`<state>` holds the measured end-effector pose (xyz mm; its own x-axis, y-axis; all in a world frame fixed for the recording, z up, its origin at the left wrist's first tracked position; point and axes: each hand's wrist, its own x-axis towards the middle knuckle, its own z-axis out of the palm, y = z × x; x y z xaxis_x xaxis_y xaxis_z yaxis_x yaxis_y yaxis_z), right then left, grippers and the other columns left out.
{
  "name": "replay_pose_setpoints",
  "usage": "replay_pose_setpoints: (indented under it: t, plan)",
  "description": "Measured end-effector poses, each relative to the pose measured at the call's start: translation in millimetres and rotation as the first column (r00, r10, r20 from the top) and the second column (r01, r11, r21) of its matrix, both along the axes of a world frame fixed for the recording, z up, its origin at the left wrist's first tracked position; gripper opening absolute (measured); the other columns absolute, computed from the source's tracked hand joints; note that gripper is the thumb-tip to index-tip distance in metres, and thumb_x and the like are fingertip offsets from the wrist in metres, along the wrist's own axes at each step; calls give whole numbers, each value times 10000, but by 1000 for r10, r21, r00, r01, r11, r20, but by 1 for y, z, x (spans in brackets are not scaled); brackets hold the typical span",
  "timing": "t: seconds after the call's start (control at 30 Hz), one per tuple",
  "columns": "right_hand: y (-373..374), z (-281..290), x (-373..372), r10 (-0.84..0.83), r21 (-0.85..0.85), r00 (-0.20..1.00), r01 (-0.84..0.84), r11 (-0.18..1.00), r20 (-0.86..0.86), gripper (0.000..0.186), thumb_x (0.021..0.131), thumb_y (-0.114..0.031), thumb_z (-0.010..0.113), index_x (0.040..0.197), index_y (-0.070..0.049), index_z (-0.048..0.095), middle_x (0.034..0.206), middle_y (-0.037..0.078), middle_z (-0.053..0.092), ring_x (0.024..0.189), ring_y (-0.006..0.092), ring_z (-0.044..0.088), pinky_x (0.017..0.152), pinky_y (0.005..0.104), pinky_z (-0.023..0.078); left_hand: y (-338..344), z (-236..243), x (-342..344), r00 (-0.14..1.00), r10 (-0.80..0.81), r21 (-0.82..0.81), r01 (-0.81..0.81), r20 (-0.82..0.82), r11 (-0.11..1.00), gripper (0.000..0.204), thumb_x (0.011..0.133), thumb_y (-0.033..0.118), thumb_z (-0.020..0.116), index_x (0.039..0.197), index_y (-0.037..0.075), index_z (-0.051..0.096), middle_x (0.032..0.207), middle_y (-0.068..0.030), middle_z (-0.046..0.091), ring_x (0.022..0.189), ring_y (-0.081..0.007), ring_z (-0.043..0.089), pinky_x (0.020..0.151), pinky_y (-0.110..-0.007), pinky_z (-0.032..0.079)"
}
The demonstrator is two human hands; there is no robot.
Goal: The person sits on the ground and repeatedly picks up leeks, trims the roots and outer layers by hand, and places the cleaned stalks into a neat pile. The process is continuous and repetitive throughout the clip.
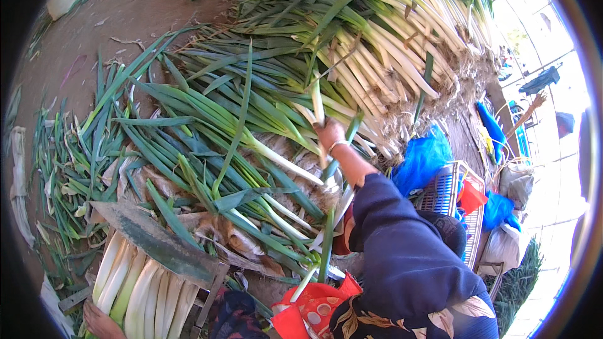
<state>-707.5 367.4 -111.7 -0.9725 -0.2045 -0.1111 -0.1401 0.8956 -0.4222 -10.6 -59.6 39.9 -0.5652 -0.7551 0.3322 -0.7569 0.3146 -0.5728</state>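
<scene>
My right hand (pixel 330 135), with a band at its wrist and a dark blue sleeve (pixel 396 232), reaches out over the pile. Its fingers are closed round the pale stalk of a leek (pixel 316 102), whose green top points away from me. More leeks (pixel 276 157) lie loosely below and left of that hand, roots to the right. At the lower left, my left hand (pixel 102 322) touches the side of a row of trimmed white leeks (pixel 147 295). Most of its fingers are hidden at the picture's edge. A worn flat plate (pixel 154 238) crosses the tops of these stalks.
A large heap of leeks (pixel 370 44) spreads across the back. Cut green leaves (pixel 81 169) litter the ground at left. Beside my right arm are a blue plastic bag (pixel 423 158) and a plastic basket (pixel 438 193). A red spotted bag (pixel 320 306) lies near my body.
</scene>
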Motion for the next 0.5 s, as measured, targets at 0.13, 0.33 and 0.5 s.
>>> replay_pose_setpoints:
  t: [0.13,0.33,0.5]
  plan:
    - [-53,-25,140,2,-170,967,42,985,253,427,833,-388,712,972,11,647,800,178,683,664,252,652,618,407,517,-14,-18,51,975,155,138,-177,158,974,374,996,236,362,1264,58,554,1294,-70,582,1177,-235,545,929,-393,450]
    - [-51,-8,315,18,-454,631,539,710,776,577,826,-410,728,1164,32,576,922,130,670,756,197,655,639,324,534,-4,-3,10,975,187,154,-204,117,967,398,1012,296,345,1213,58,592,1259,-59,608,1161,-236,550,922,-410,436]
    - [-61,72,284,128,-511,501,782,359,856,416,893,-287,654,1196,-135,414,822,88,575,581,228,592,473,370,488,10,4,-10,966,212,218,-178,-146,960,386,1010,314,372,1163,65,624,1209,-65,631,1130,-248,563,925,-421,428]
